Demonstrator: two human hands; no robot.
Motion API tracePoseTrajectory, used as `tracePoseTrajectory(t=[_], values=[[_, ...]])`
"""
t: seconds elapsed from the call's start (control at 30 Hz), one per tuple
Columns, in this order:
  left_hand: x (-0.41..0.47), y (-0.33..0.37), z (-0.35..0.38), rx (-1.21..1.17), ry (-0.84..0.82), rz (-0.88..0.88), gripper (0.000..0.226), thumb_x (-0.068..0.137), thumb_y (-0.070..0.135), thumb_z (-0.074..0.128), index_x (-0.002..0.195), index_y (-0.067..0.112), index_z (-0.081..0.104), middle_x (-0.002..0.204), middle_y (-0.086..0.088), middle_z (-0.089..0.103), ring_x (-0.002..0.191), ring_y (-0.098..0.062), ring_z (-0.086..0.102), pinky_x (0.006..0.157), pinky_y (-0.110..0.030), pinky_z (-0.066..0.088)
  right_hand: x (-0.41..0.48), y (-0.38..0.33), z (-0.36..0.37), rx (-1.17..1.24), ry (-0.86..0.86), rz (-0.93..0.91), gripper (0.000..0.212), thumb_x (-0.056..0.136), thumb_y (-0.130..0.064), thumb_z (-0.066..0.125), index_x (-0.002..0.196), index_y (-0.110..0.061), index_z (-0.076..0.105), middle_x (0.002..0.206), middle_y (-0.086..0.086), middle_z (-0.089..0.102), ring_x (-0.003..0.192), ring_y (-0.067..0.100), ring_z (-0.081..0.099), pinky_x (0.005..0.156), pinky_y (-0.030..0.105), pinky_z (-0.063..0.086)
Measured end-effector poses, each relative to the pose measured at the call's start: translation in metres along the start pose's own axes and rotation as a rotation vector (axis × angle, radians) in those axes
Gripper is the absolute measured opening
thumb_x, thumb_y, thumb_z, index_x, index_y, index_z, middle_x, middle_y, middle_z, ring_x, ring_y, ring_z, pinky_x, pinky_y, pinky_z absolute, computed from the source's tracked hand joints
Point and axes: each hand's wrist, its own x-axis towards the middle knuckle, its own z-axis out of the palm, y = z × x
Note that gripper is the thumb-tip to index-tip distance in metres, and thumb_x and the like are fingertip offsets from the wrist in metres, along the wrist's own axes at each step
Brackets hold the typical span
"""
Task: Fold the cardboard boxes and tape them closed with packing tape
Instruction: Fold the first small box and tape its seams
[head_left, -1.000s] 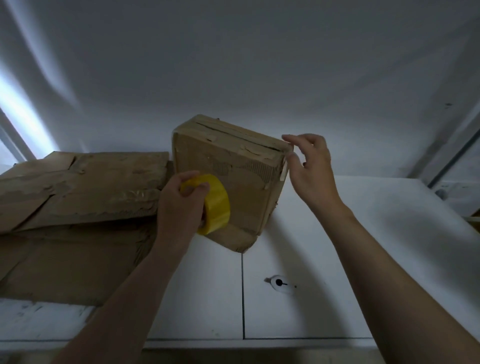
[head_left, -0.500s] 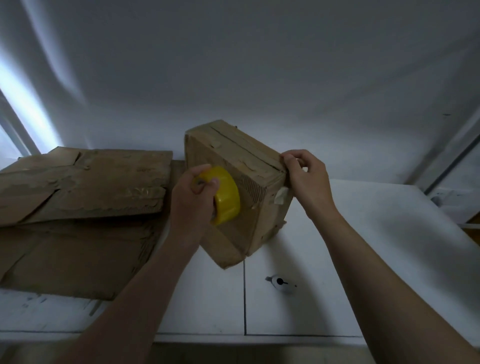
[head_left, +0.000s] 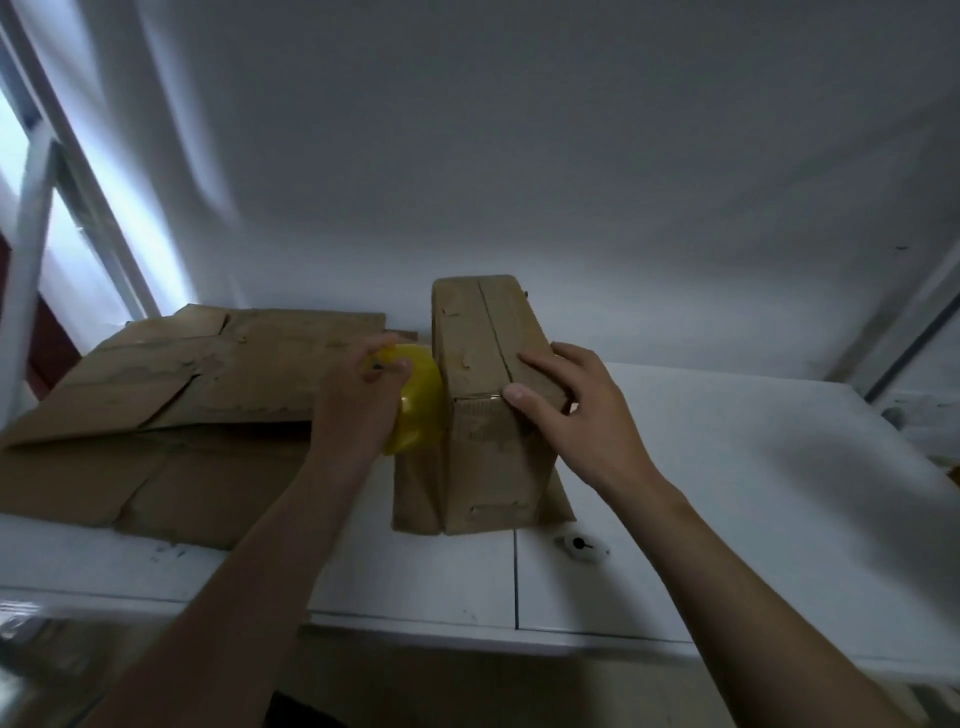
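Several flattened cartons (head_left: 208, 374) beside the box (head_left: 483, 338) — tape roll (head_left: 420, 410) between.

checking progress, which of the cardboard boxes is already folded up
The box under the right hand, standing up; the flat cardboard at left is unfolded.

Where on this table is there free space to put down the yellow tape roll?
The widest bare patch of the white table lies right of the standing box, out to the table's right edge. A narrower strip runs along the front edge, beside a small white object. The left is crowded: flattened cardboard covers it.
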Motion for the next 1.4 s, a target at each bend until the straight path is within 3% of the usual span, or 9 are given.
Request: tracePoseTrajectory(t=[0.13,0.27,0.4,0.57,0.77,0.97,1.17,1.27,1.4], values=[[-0.014,0.009,-0.027,0.019,-0.008,0.055,0.031,0.099,0.020,0.061,0.128,0.027,0.065,0.132,-0.004,0.059,0.115,-0.025,0.056,0.086,-0.037,0.051,-0.009,-0.008,0.007,0.001,-0.033,-0.004,0.068,0.081,-0.061,0.072,0.142,-0.037,0.056,0.148,-0.015,0.038,0.116,-0.007,0.040,0.089,0.004,0.036],[-0.037,0.027,-0.054,0.047,0.018,0.100,0.030,0.097,0.018,0.064,0.125,0.027,0.066,0.128,-0.001,0.059,0.109,-0.018,0.055,0.065,-0.019,0.040,-0.018,-0.014,0.004,-0.145,-0.123,-0.019,0.080,0.083,-0.045,0.079,0.152,-0.035,0.040,0.156,-0.006,0.028,0.129,0.012,0.043,0.108,0.027,0.040],[-0.067,0.054,-0.072,-0.024,0.022,0.102,0.026,0.093,0.023,0.069,0.116,0.034,0.069,0.118,0.005,0.060,0.101,-0.017,0.060,0.064,-0.027,0.049,-0.039,-0.036,-0.009,-0.265,0.031,-0.132,0.070,0.086,-0.054,0.072,0.148,-0.036,0.043,0.153,-0.003,0.028,0.138,0.023,0.025,0.113,0.043,0.035],[-0.102,0.088,-0.061,-0.088,-0.030,0.111,0.029,0.088,0.023,0.078,0.115,0.033,0.071,0.101,0.006,0.067,0.079,-0.006,0.067,0.056,-0.019,0.054,-0.077,-0.084,-0.027,0.234,-0.110,-0.237,0.078,0.077,-0.072,0.067,0.143,-0.052,0.032,0.119,-0.014,0.047,0.099,0.012,0.058,0.084,0.025,0.053],[-0.130,0.102,-0.031,-0.259,-0.164,0.082,0.030,0.090,0.010,0.075,0.118,0.022,0.073,0.098,-0.011,0.075,0.084,-0.016,0.072,0.062,-0.025,0.056,-0.097,-0.102,-0.036,0.207,-0.038,-0.292,0.085,0.073,-0.046,0.087,0.135,-0.051,0.029,0.100,-0.015,0.058,0.086,0.009,0.064,0.076,0.039,0.057],[-0.135,0.108,-0.026,-0.054,-0.058,0.198,0.007,0.094,0.018,0.070,0.099,0.017,0.076,0.096,0.003,0.072,0.084,-0.006,0.065,0.060,-0.006,0.045,-0.100,-0.093,-0.061,0.032,-0.066,-0.363,0.072,0.079,-0.021,0.075,0.131,-0.050,0.035,0.115,-0.017,0.058,0.097,0.010,0.059,0.075,0.037,0.054],[-0.125,0.113,-0.026,0.032,-0.114,0.135,0.021,0.096,0.028,0.068,0.116,0.021,0.071,0.107,0.002,0.071,0.089,-0.001,0.062,0.063,-0.016,0.044,-0.098,-0.093,-0.081,-0.154,-0.082,-0.436,0.058,0.082,-0.023,0.067,0.130,-0.045,0.042,0.122,-0.016,0.053,0.099,0.015,0.056,0.077,0.043,0.053],[-0.125,0.115,-0.025,0.038,-0.090,0.192,0.019,0.100,0.022,0.062,0.108,0.015,0.077,0.093,0.005,0.073,0.070,0.007,0.061,0.053,-0.004,0.040,-0.094,-0.094,-0.088,-0.161,-0.089,-0.481,0.052,0.083,-0.023,0.066,0.126,-0.044,0.046,0.120,-0.017,0.052,0.099,0.014,0.056,0.078,0.043,0.053],[-0.126,0.116,-0.026,-0.067,-0.106,0.068,0.037,0.107,0.029,0.046,0.099,0.010,0.077,0.073,0.004,0.067,0.050,0.003,0.055,0.047,-0.012,0.039,-0.093,-0.095,-0.094,-0.189,-0.123,-0.532,0.048,0.086,-0.023,0.068,0.127,-0.040,0.050,0.118,-0.017,0.050,0.100,0.010,0.052,0.079,0.037,0.052]])
